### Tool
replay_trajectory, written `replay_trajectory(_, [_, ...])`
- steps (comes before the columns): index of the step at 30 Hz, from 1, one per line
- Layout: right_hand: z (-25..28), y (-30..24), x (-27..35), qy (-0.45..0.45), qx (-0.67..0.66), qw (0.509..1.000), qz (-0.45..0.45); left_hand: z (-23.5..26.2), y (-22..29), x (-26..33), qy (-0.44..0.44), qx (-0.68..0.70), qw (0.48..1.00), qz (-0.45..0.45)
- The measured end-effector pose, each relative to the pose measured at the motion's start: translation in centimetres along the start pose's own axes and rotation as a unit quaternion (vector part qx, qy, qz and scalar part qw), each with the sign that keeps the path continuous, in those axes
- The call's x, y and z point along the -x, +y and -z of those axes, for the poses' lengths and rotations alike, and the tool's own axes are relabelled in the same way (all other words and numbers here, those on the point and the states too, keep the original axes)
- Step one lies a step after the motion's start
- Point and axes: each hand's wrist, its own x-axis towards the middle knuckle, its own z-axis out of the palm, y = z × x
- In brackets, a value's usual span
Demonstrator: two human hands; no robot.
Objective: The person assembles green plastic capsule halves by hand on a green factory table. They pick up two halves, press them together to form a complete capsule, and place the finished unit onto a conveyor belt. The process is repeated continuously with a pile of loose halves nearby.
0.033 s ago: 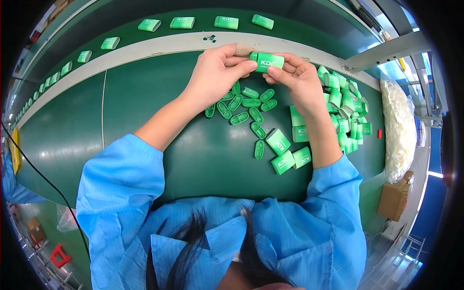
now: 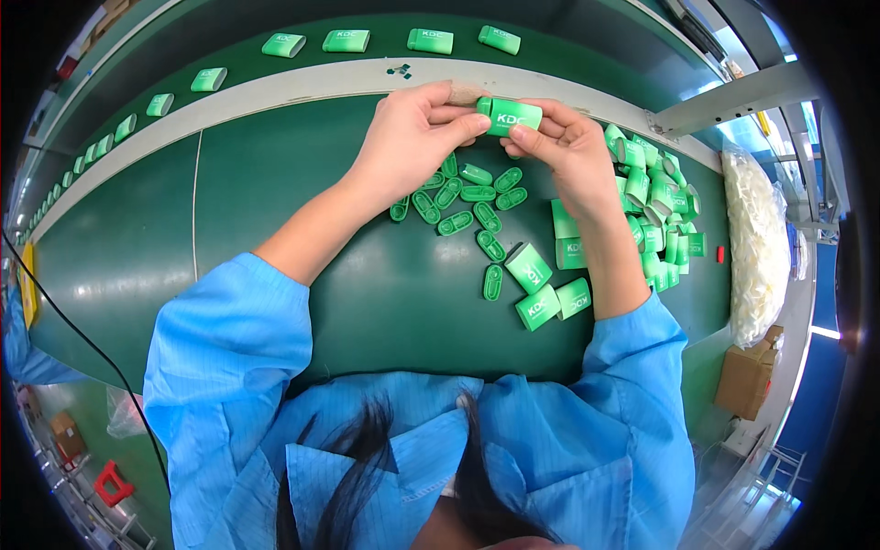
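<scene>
Head view, looking down over a green work surface [image 2: 119, 266]. Two bare hands meet near twelve o'clock of the picture, just above centre. The left hand [image 2: 408, 137] comes in from about seven o'clock, its fingers curled and its thumb and fingertips pinching the left end of a small green rectangular case [image 2: 510, 115]. The right hand [image 2: 570, 147] comes in from about five o'clock and pinches the right end of the same case between thumb and forefinger. The case is held level, clear of the surface, with white lettering facing up.

Directly under the hands, toward six o'clock from them, lies a loose scatter of small green oval caps [image 2: 469, 206] flat on the surface. Below those, near the right wrist, sit a few green cases [image 2: 541, 284] tipped at different angles, close together. At three o'clock from the hands is a dense heap of green cases [image 2: 655, 206] (too many and too overlapped to count). Farther toward three o'clock lies a clear bag of white parts [image 2: 756, 247].

Beyond a pale dividing strip [image 2: 302, 87], a row of single green cases [image 2: 346, 40] curves along a conveyor belt from twelve round to nine o'clock, well apart from one another. Both forearms wear blue sleeves [image 2: 229, 339].
</scene>
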Motion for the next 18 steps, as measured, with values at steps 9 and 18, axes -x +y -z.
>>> replay_trajectory(9, [-0.1,0.1,0.2,0.002,0.054,0.997,0.06,0.1,0.7,0.4,0.003,-0.059,0.995,-0.081])
replay_trajectory(18, [-1.3,0.0,0.4,0.047,0.084,0.992,0.087,-2.1,0.3,1.9,0.056,-0.174,0.979,-0.095])
